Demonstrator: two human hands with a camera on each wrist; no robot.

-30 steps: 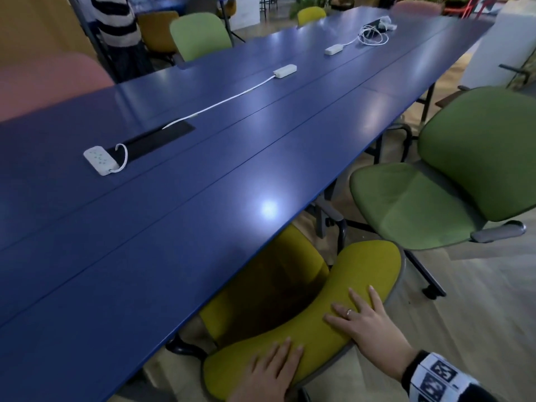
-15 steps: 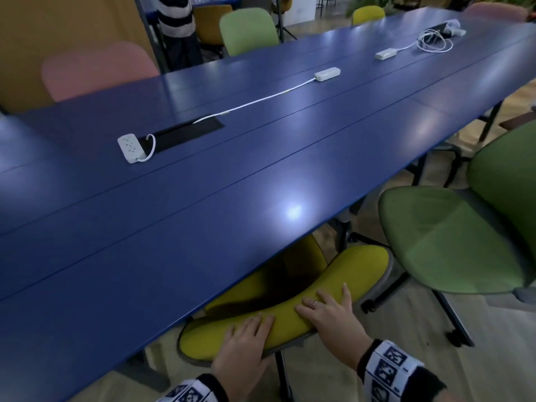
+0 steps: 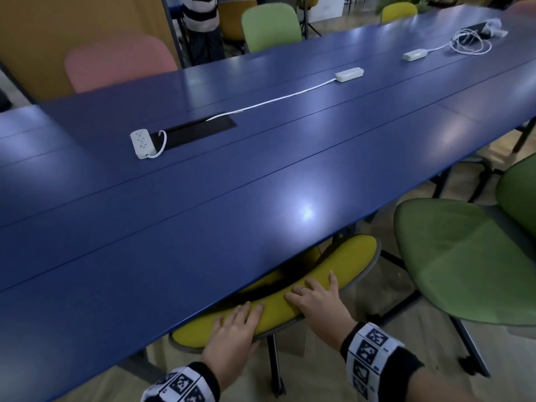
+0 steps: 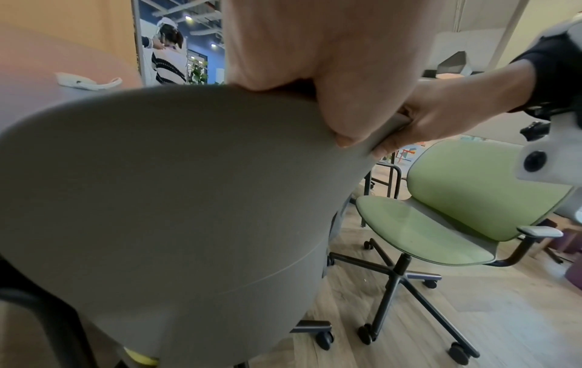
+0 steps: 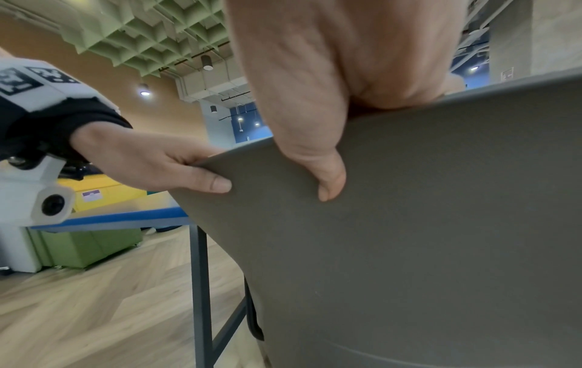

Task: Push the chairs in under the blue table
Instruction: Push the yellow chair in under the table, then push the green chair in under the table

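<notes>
A long blue table (image 3: pixel 261 175) fills the head view. At its near edge stands a yellow chair (image 3: pixel 348 259) with its seat under the tabletop and only the top of its backrest showing. My left hand (image 3: pixel 235 329) and right hand (image 3: pixel 316 300) both grip that top edge, fingers over the yellow front. In the wrist views each thumb presses on the grey back shell (image 4: pixel 157 199) (image 5: pixel 440 224). A green chair (image 3: pixel 464 256) on castors stands to the right, pulled out from the table.
Three white power strips (image 3: pixel 142 142) with cables lie on the tabletop. Pink (image 3: pixel 116 65), green (image 3: pixel 269 27) and yellow chairs line the far side, where a person in a striped top (image 3: pixel 200 13) stands. The floor is wood, and a table leg (image 5: pixel 201 286) stands close to the chair.
The yellow chair has rolled further under the table, so its seat is now hidden and the backrest is close to the edge. Both hands stayed on the backrest top.
</notes>
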